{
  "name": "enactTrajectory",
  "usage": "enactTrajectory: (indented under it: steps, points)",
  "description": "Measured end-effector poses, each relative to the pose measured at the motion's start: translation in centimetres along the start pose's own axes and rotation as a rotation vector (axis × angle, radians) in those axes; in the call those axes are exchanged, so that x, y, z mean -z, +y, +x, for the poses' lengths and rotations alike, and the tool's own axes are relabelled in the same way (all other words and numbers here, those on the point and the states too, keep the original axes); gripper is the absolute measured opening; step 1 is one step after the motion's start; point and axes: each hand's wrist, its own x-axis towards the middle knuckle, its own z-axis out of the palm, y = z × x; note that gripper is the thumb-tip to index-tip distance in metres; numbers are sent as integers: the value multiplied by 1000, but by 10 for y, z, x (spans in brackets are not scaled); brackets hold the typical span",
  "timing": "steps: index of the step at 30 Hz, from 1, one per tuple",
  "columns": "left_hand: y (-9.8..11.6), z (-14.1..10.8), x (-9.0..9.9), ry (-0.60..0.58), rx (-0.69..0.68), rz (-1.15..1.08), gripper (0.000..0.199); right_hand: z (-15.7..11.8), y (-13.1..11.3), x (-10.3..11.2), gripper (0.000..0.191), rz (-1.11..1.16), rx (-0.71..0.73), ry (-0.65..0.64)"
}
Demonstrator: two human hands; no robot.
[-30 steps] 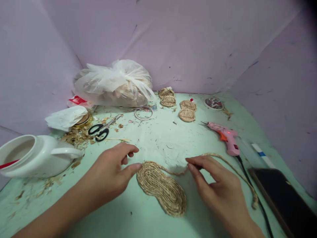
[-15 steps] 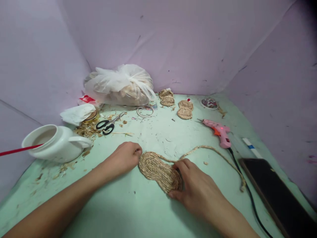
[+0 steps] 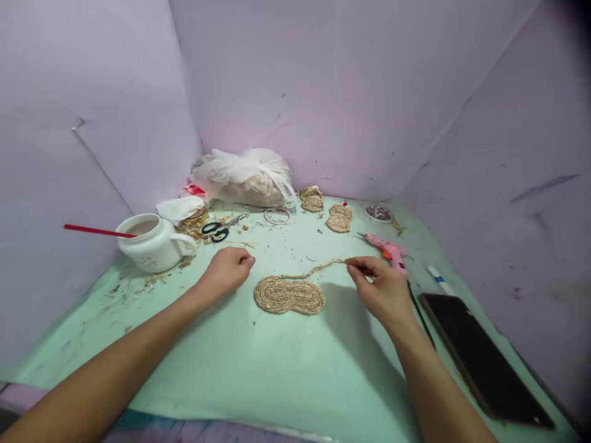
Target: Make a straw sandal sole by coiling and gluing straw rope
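Observation:
A coil of braided straw cord (image 3: 289, 296), shaped like a small shoe sole, lies flat on the green tabletop between my hands. From its upper edge the loose cord end (image 3: 321, 267) runs up to the right. My right hand (image 3: 381, 286) pinches this end between thumb and fingertips, just above the table. Left of the coil, apart from it, my left hand (image 3: 229, 269) rests with its fingers curled closed; nothing shows in it. Behind my right hand lies a pink glue gun (image 3: 392, 251), partly covered by that hand.
On the left stand a white mug (image 3: 152, 249) with a red stick (image 3: 99, 231), scissors (image 3: 222, 229) and straw scraps. Farther back are a plastic bag (image 3: 247, 181), a white ring (image 3: 277, 215), small straw pieces (image 3: 339, 219) and a small dish (image 3: 378, 213). A phone (image 3: 480, 357) lies right.
My right hand has let go of the coil's right end and taken the loose cord's end, drawing it up. The coil now lies level, and my left hand is off its edge. The view has shifted.

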Motion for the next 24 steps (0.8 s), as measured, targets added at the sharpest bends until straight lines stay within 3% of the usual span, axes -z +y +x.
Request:
enactTrajectory:
  steps: [3, 6, 9, 11, 14, 17, 24]
  points:
    - [-10, -18, -15, -90, 103, -106, 19, -6, 0, 0, 23, -2, 39, -142]
    - [-9, -26, -28, -118, 115, -205, 17, -20, -11, -6, 40, -12, 115, -315]
    - [-2, -21, -29, -8, 37, -286, 30, -35, -25, -14, 52, -24, 152, -374]
    - [1, -15, -25, 119, -23, -302, 41, -42, -31, -19, 45, -7, 151, -388]
    - [-2, -7, -16, 285, -45, -235, 40, -45, -36, -22, 24, 41, 157, -402]
    - [-8, -7, -12, 372, -27, -110, 32, -44, -38, -23, 21, 58, 193, -364]
    - [-1, -26, -26, 306, 11, 157, 20, -43, -36, -26, 18, 11, 283, -166]
